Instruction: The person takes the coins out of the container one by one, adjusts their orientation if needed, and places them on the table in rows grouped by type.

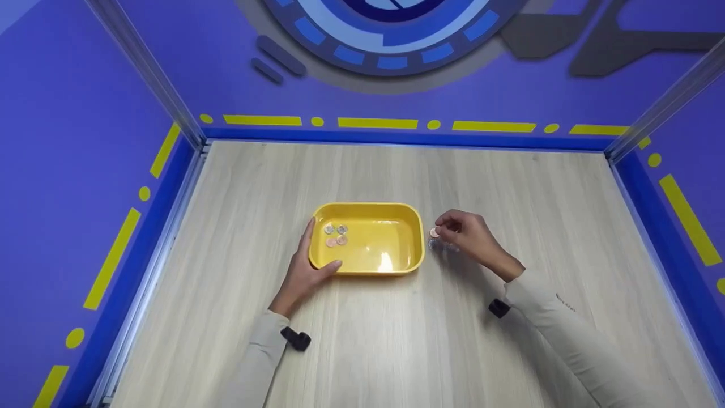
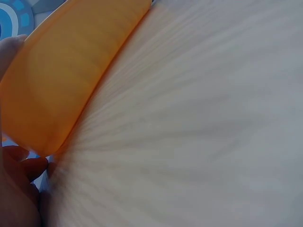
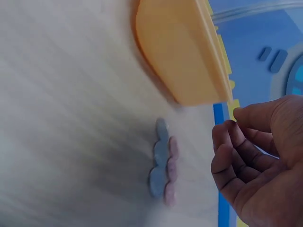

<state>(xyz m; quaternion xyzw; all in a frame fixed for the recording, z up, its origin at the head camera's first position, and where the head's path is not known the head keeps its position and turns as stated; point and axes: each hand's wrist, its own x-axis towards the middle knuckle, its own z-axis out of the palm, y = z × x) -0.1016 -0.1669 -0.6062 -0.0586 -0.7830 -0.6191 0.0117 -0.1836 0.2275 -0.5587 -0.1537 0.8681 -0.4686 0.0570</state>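
Observation:
My left hand (image 1: pixel 306 272) holds the yellow plastic box (image 1: pixel 417 241) at its near left corner, thumb over the front rim and fingers along the left wall. Inside the box, toward the left, lie two silvery coins (image 1: pixel 329 229) and two copper-coloured coins (image 1: pixel 341 240). Just right of the box, my right hand (image 1: pixel 467 232) hovers low with fingers bent and thumb close to the index fingertip; nothing shows between them. Below it, in the right wrist view, three grey coins (image 3: pixel 161 153) and three pinkish coins (image 3: pixel 172 169) lie in two rows, partly hidden by the hand in the head view.
The box stands mid-table on a pale wood-grain tabletop (image 1: pixel 362 351). Blue panels with yellow dashes (image 1: pixel 377 123) wall in the back and both sides, with metal posts (image 1: pixel 153 73) at the rear corners. Each sleeved wrist wears a small black camera (image 1: pixel 296 339).

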